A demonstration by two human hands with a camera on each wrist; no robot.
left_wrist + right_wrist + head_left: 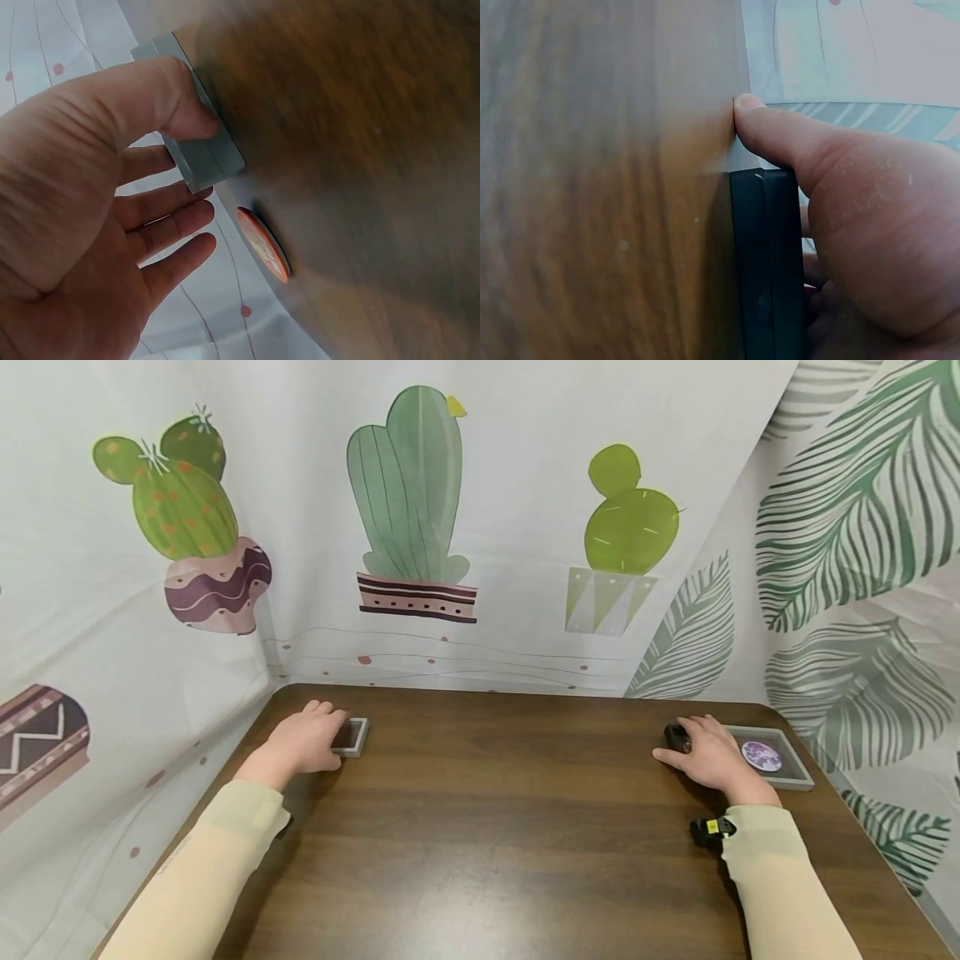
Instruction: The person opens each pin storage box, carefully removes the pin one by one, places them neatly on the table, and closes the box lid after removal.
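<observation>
At the far left of the table, my left hand (309,737) grips a small grey rectangular case (351,738). In the left wrist view, the thumb lies on one side of the grey case (204,159), one finger reaches behind it, and the other fingers are loosely extended. A round disc (264,246) with an orange edge is near those fingertips. At the far right, my right hand (711,753) lies beside a small black box (677,737), thumb stretched out straight. The right wrist view shows the black box (769,262) below the thumb; the other fingers are mostly hidden.
A grey-rimmed tray (797,782) holding a round purple-and-white disc (762,756) is partly behind the right hand. The brown wooden table (495,810) extends between both hands. A curtain (525,527) printed with cacti and leaves hangs along its back. A black strap device (708,831) is at the right wrist.
</observation>
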